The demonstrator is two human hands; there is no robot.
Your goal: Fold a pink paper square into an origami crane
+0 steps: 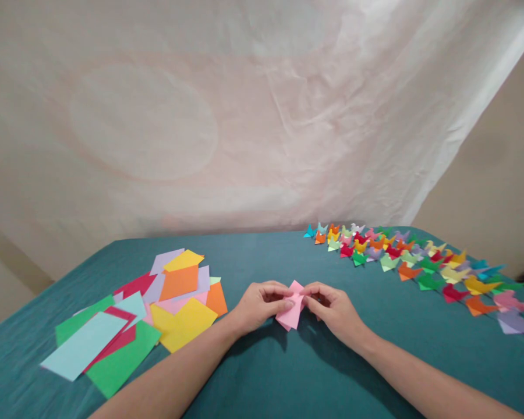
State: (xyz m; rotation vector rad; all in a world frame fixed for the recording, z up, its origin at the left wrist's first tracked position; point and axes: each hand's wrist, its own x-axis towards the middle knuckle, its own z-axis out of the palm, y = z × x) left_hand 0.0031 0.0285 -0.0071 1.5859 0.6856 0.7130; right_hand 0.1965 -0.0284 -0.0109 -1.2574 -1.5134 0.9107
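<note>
A piece of folded pink origami paper is held between my two hands, near the middle of the table. My left hand pinches its left side, thumb on the near face. On the other side, my right hand grips the upper right edge between thumb and fingers. Several layers and pointed corners show in the paper; its far folds are partly hidden by my fingers. Both forearms reach in from the bottom of the view.
Loose coloured paper sheets lie overlapping on the left. Rows of small folded paper birds stand on the right. A teal cloth covers the table, and a pale sheet hangs behind its far edge.
</note>
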